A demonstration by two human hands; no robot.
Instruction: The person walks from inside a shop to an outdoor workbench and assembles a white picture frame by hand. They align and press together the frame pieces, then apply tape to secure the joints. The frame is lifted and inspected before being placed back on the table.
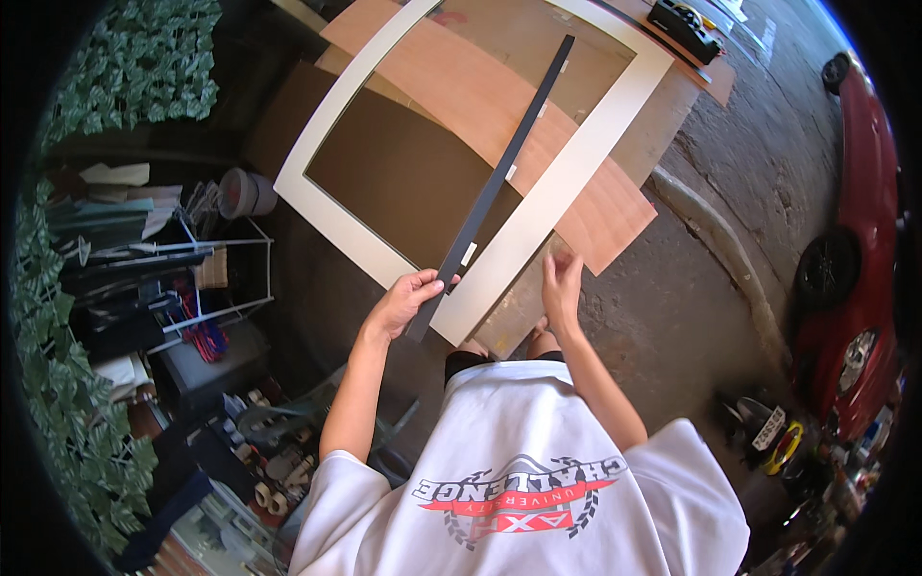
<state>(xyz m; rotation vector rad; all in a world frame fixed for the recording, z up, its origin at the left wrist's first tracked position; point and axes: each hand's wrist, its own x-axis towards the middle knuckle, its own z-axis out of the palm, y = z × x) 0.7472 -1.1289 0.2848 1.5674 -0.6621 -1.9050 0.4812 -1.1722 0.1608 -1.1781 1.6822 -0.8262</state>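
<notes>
The left hand grasps the near end of the long, thin, dark flat strip, likely light and whippy, lying diagonally across the white rectangular frame; the right hand rests released on the frame's near right edge.

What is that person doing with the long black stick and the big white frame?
A person in a white printed T-shirt bends over a large white rectangular frame that lies flat on brown wooden boards. The left hand grips the near end of a long, thin dark strip laid slantwise across the frame. The right hand rests open near the frame's closest corner. A red car stands at the right.
</notes>
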